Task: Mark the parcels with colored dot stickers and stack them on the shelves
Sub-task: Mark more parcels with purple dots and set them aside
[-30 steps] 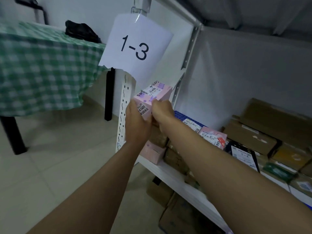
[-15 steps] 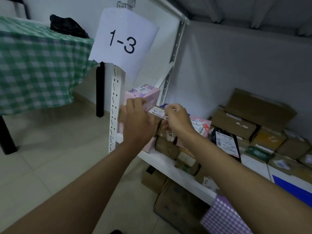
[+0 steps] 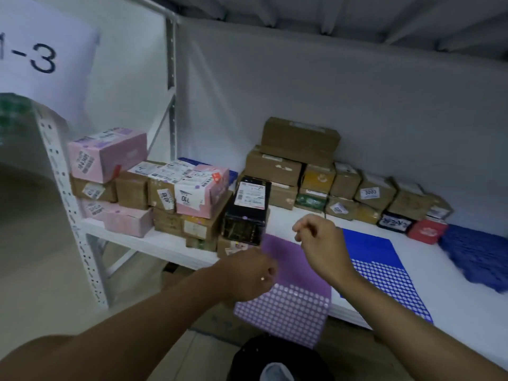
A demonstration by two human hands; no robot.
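Where both hands hover, purple sticker sheet [image 3: 291, 303] lies below.

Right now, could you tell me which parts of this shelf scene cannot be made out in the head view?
- Purple sticker sheet: its left edge is covered by the left hand.
- Right hand: fingers curled; whether they pinch a sticker is too small to tell.
- Paper sign: its first character is cut by the left frame edge.
- Parcel labels: print is blurred.
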